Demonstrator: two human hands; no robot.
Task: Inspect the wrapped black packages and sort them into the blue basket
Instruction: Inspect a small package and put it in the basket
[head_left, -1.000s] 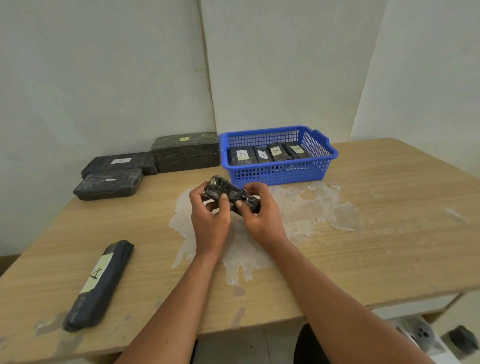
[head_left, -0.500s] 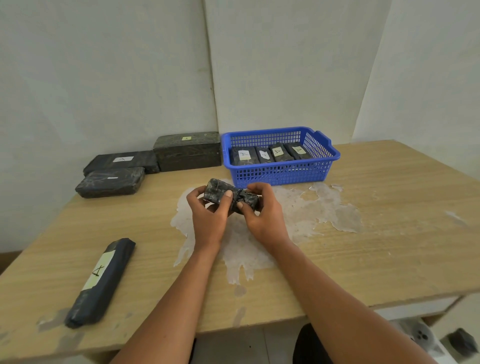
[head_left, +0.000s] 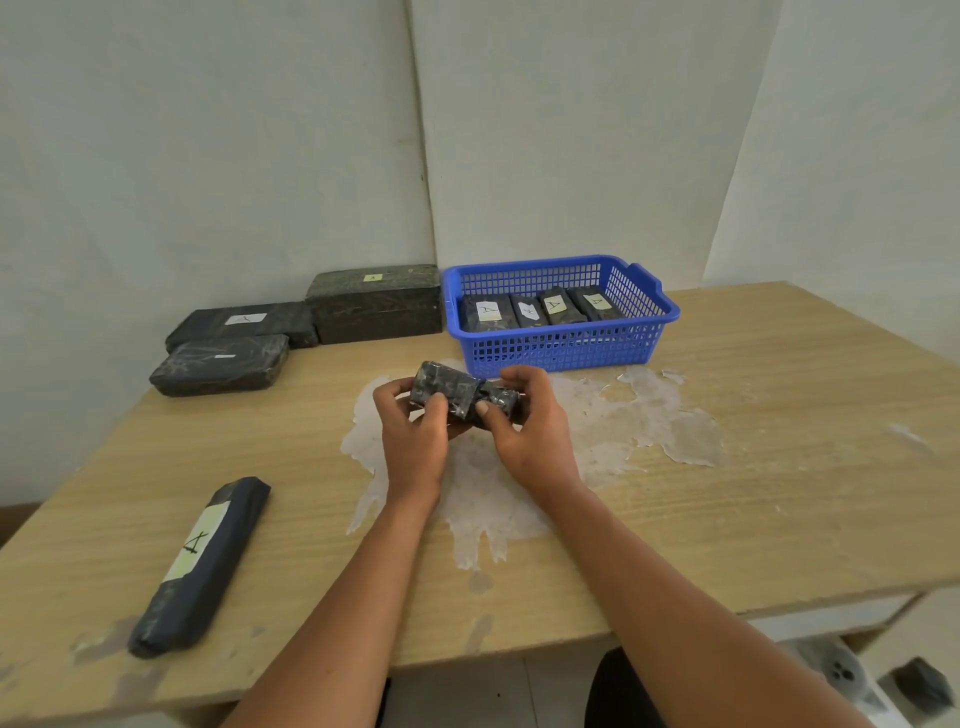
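Held item: one small black plastic-wrapped package (head_left: 457, 392), gripped at both ends above the middle of the table, the left hand (head_left: 415, 434) closed around its left end and the right hand (head_left: 530, 431) closed around its right end, thumbs pressed on the near face. Risks, as judged: the glossy wrap looked slippery, so a loosened grip while turning it could have dropped it onto the flaking patch below; no label showed on the visible faces, so it could have been sorted wrongly if dropped into the basket unread; a careless toss could have toppled the four labelled packages (head_left: 540, 309) standing in a row inside. Surface: a pale wood-grain laminate table (head_left: 779, 415), its coating peeled to a whitish, ragged patch (head_left: 623, 421) at the centre, with scuffs along the near left edge. Room: plain white walls (head_left: 208, 156) meeting at a far corner. Blue perforated plastic basket (head_left: 649, 332) at the far centre-right. A large dark box-shaped parcel (head_left: 376, 306) just left of it; two flat black wrapped slabs (head_left: 223, 364) further left. A long black wrapped package with a cream label (head_left: 200, 566) lay near left, well apart from the hands.
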